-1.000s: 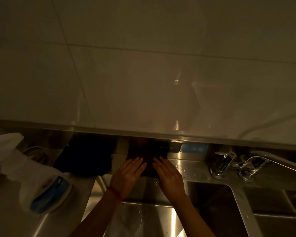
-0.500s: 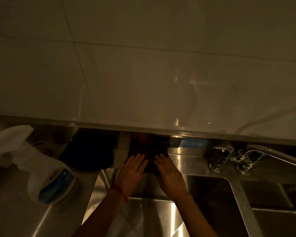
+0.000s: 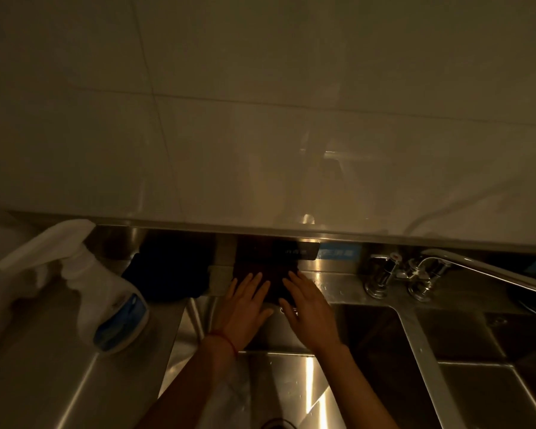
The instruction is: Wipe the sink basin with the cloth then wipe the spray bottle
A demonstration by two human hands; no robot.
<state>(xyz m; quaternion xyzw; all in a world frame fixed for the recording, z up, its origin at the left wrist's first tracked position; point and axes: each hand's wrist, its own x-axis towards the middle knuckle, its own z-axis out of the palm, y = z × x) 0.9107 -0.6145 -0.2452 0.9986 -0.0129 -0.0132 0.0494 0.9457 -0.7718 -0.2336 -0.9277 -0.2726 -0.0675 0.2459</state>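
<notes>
- Head view: dim, warm light over a stainless-steel sink (image 3: pixel 369 360) set against a tiled wall (image 3: pixel 260 134).
- Writing: a dark plate (image 3: pixel 294 251) on the steel backsplash carries small pale characters, too faint to read; beside it a blue label (image 3: pixel 339 252) is likewise unreadable. The spray bottle (image 3: pixel 106 301) bears a blue label whose print cannot be made out.
- Left hand (image 3: pixel 245 311): flat, fingers straight and slightly spread, fingertips pressing on the dark cloth (image 3: pixel 268 281); a red string circles the wrist.
- Right hand (image 3: pixel 310 314): also flat with straight fingers, fingertips on the same cloth, just beside the left one.
- The cloth lies on the sink's back ledge, under the dark plate, at the far edge of the left basin.
- The white spray bottle stands on the steel tabletop (image 3: pixel 44 382) left of the sink, nozzle pointing left.
- A dark bundle (image 3: pixel 171 274) sits between bottle and cloth.
- A chrome tap (image 3: pixel 415 274) stands to the right.
</notes>
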